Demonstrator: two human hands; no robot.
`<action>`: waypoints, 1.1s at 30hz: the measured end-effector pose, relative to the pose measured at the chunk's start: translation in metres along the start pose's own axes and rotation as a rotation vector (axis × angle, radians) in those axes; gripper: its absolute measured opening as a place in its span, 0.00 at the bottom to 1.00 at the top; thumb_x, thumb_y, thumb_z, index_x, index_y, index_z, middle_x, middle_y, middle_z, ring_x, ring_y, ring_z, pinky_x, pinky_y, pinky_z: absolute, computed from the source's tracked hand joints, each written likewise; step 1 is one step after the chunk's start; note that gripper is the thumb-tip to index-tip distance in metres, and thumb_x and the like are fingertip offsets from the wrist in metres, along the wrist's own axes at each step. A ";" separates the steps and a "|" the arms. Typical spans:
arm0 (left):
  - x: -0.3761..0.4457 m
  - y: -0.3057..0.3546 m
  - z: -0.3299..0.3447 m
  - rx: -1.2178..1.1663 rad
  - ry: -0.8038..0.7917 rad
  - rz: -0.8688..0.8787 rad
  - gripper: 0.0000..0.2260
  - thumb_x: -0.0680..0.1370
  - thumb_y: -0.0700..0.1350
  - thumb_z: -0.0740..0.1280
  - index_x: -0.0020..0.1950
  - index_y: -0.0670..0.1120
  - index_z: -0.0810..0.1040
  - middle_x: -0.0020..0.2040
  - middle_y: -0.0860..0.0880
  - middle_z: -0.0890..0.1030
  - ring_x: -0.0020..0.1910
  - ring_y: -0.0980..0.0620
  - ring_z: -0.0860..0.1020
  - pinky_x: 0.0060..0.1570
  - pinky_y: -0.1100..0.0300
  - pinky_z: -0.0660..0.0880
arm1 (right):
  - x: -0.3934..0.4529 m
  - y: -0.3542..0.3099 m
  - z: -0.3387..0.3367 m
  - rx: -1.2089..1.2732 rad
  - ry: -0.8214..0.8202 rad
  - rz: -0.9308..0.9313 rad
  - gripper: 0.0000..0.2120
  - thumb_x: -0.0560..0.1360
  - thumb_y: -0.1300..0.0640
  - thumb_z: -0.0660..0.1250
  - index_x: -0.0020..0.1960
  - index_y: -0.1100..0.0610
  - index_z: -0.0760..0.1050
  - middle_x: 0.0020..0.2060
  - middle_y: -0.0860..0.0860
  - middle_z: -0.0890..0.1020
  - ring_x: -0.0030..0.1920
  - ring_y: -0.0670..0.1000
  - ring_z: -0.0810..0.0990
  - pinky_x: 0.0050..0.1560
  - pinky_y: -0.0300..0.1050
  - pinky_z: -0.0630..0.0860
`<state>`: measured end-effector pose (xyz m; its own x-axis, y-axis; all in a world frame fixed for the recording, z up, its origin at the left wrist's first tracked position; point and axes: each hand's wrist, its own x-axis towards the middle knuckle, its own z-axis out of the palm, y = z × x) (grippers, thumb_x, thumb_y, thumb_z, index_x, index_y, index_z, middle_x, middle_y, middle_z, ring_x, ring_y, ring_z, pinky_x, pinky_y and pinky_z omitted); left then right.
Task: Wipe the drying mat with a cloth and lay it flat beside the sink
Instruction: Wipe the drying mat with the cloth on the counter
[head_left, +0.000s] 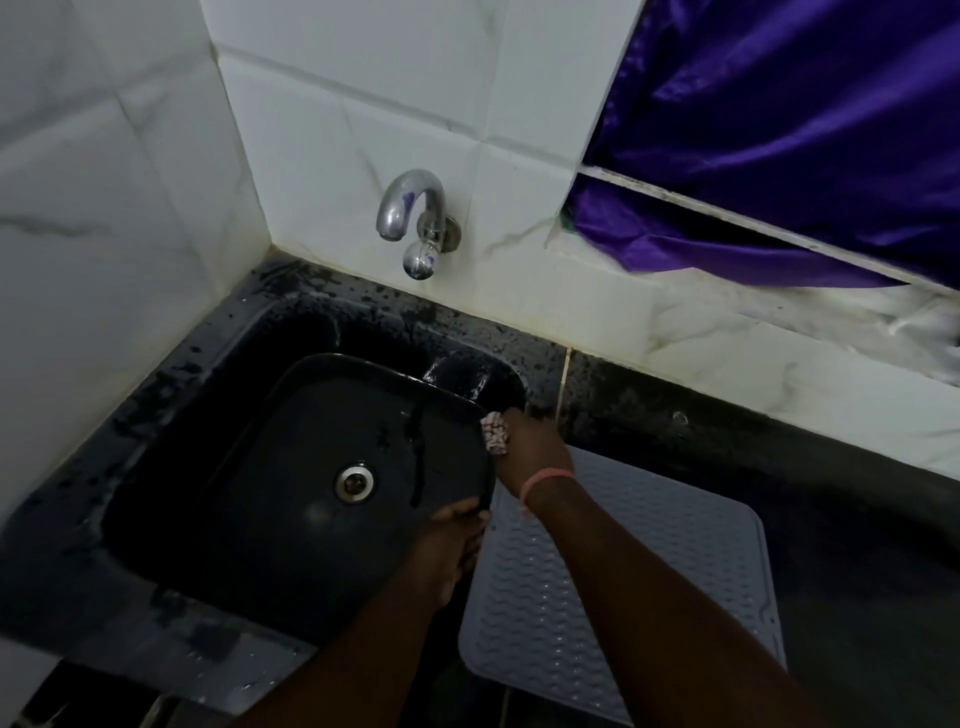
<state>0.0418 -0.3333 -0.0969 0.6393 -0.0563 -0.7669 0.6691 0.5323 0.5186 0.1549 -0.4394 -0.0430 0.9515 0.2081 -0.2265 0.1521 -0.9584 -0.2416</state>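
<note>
A person's two bare hands work at the right-hand edge of a black sink (171, 467) set into a dark, water-spotted counter (857, 597) in a dim, white-tiled corner. The right hand (530, 452), a pink band (545, 480) at its wrist, has its fingers curled around a small bunched cloth (493, 434), pale with a darker pattern, which shows just past the fingertips and sits against the sink's right rim. The left hand (452, 545) lies nearer the viewer, its fingers hooked over the same rim, fingertips bent down toward the basin; nothing else is visible in its hold.

The drying mat (649, 597), grey with a raised wave pattern and rounded corners, lies flat on the counter just to the right of both hands, its left edge running under the right forearm and close beside the sink. Its near corner reaches toward the counter's front edge.

Left of the fingers, the basin holds a round metal drain (356, 483) and a dark streak of water. Beyond the fingertips, a curved chrome tap (413, 213) juts from the white marbled wall tiles (332, 119), a round knob below its spout. Up and to the right of the hands, purple satin curtain (789, 119) hangs over a window ledge. No brand, label or writing can be read anywhere.
</note>
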 end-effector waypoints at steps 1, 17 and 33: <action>0.002 0.000 0.002 0.010 0.014 -0.002 0.10 0.79 0.38 0.69 0.59 0.45 0.79 0.51 0.43 0.85 0.45 0.47 0.82 0.39 0.58 0.78 | -0.002 -0.005 0.000 0.024 -0.068 -0.072 0.12 0.75 0.55 0.67 0.57 0.58 0.74 0.49 0.60 0.82 0.53 0.62 0.79 0.50 0.49 0.78; 0.020 -0.027 -0.006 -0.140 -0.004 -0.122 0.13 0.76 0.39 0.73 0.59 0.38 0.80 0.53 0.41 0.84 0.51 0.44 0.81 0.45 0.55 0.78 | -0.010 0.005 0.007 -0.163 0.040 -0.125 0.16 0.73 0.59 0.68 0.60 0.58 0.72 0.51 0.59 0.81 0.56 0.63 0.75 0.48 0.51 0.74; 0.010 -0.033 -0.020 0.027 0.024 -0.135 0.12 0.85 0.40 0.58 0.47 0.42 0.79 0.39 0.46 0.83 0.37 0.51 0.81 0.30 0.63 0.78 | -0.127 -0.020 0.020 -0.187 -0.075 -0.235 0.15 0.75 0.59 0.64 0.61 0.58 0.74 0.52 0.57 0.81 0.57 0.59 0.76 0.55 0.50 0.74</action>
<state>0.0187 -0.3344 -0.1288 0.5335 -0.1060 -0.8391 0.7588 0.4983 0.4195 0.0254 -0.4431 -0.0282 0.8631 0.4352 -0.2562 0.4185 -0.9003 -0.1193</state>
